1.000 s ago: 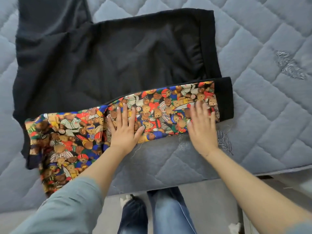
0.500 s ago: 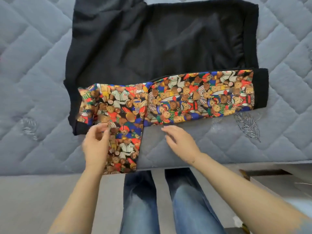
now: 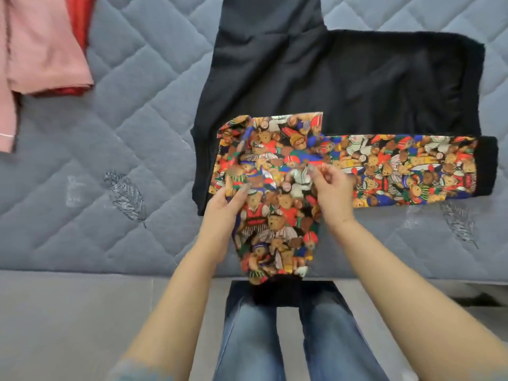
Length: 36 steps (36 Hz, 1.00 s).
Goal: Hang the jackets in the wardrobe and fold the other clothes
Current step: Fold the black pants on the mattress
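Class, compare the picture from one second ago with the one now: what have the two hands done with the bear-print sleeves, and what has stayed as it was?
Both hands left the flat bear-print sleeve, where they had pressed with straight fingers. The left hand and right hand now pinch the hanging bear-print sleeve, whose cuff dangles over the mattress edge. The flat sleeve and the black body lie as before.

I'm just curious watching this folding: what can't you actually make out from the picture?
- Pink garment: cut off by the head view's left and top edges.
- Red garment: mostly covered by the pink one.
- Black top: upper part cut off by the top edge.
- Fingertips of both hands: motion-blurred.
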{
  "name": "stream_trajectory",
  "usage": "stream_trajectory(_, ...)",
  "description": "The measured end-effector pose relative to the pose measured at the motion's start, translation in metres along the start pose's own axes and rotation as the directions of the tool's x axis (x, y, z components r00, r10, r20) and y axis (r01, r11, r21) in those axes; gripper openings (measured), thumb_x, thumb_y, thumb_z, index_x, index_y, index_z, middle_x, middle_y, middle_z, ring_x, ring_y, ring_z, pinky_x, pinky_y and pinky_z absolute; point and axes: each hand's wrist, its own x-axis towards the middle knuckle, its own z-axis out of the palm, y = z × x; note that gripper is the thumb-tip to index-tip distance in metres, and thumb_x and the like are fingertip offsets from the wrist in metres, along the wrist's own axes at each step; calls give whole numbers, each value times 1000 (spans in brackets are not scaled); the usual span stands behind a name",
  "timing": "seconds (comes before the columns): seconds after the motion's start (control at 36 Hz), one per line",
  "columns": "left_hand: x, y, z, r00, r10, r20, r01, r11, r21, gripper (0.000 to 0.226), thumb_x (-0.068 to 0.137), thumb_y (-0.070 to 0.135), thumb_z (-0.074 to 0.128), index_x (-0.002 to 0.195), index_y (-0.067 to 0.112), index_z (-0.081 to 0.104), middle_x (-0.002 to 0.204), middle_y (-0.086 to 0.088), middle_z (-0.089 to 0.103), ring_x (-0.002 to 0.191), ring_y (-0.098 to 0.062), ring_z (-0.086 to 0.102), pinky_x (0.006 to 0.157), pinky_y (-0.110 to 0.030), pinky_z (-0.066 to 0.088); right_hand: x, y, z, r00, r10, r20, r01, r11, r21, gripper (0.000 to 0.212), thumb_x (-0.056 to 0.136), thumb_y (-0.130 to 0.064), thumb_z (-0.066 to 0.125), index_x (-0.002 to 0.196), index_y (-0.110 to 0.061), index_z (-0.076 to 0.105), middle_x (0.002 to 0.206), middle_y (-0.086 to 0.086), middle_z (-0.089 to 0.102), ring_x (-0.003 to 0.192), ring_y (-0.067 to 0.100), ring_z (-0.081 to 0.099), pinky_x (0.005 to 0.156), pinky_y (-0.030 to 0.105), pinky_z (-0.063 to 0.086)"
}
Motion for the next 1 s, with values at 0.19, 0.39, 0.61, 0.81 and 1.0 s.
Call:
stream_trajectory(0.19,79,86,21,995,-29,98,43,988,-146,32,99,23,53,129,11,55,111,-9,72,101,-25,70,83,-40,58,95,-68,-3,1000,9,30,-7,997,-72,37,94,-38,58,122,-14,62,111,-4,63,99,8,59,83,19,46)
stream_trajectory(0.39,84,49,3,988,-130,80,130,992,2,29,97,27,58,124,19,58,125,-3,64,114,-19,62,101,-37,48,28,11,-7,917,324,231,-339,940,30,51,89,-46,62,133,-24,49,116,-11,59,104,4,59,85,19,47)
stream_trajectory(0.61,59,29,42,993,-116,22,118,952,-283,24,102,20,48,118,6,58,107,-8,72,97,-18,71,87,-29,57,-14,48,17,713,569,410,-691,474,545,45,90,-51,55,117,-15,54,118,6,59,104,17,60,79,30,53)
stream_trajectory(0.81,29,29,100,987,-114,113,146,930,-338,22,101,15,47,115,3,60,107,-9,71,98,-18,70,92,-29,55,28,11,-18,720,532,445,-614,190,766,24,98,-28,52,112,-10,61,105,8,64,94,18,61,86,29,50)
stream_trajectory(1.0,29,13,144,962,-245,121,273,844,-462,34,85,15,67,117,7,58,117,-8,67,118,-21,59,83,-38,57,87,11,-154,863,448,232,-420,384,822,23,99,-21,49,114,-11,63,112,9,70,103,22,68,88,38,56)
